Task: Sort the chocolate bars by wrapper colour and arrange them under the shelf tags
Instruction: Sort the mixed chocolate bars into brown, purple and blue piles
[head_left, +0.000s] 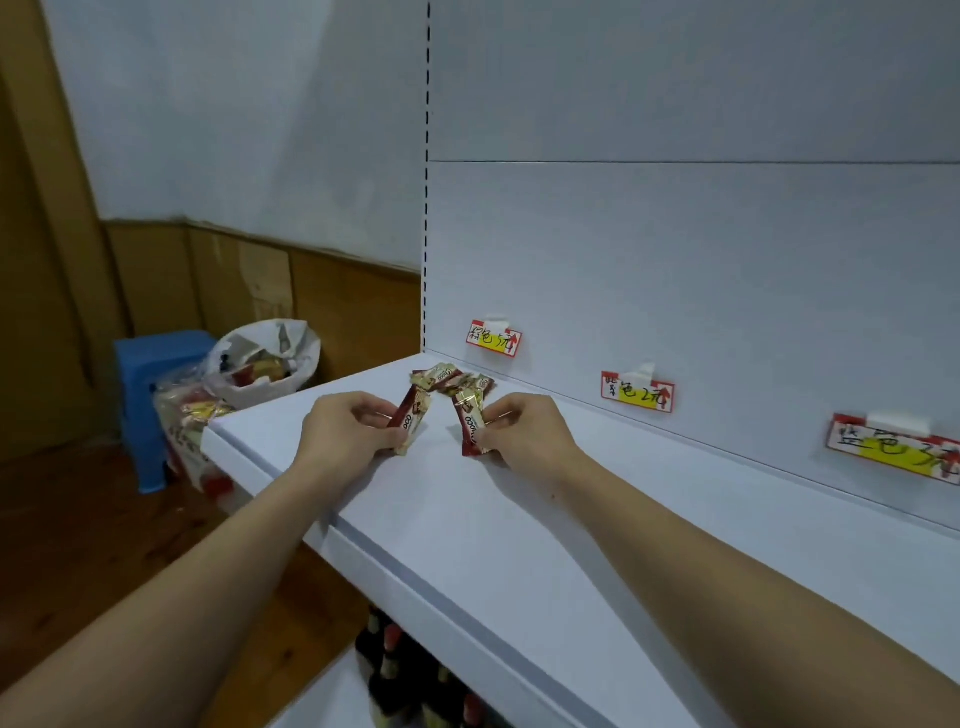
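White shelf (597, 519) ran beneath three tags; under the leftmost tag (493, 339) lay a small pile of bars (451, 380). Left hand (345, 431) pinched one red bar (410, 423), right hand (524, 431) another (471, 428), both tilted toward the pile just beyond.

Red-wrapped chocolate bars (451, 382) under leftmost tag (493, 339)

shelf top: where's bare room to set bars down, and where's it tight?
Free: the white shelf below the middle tag and right tag, out to the front edge, with only the right forearm crossing it. Crowded: under the left tag, where the bar pile lies and the left hand and right hand each hold a bar.
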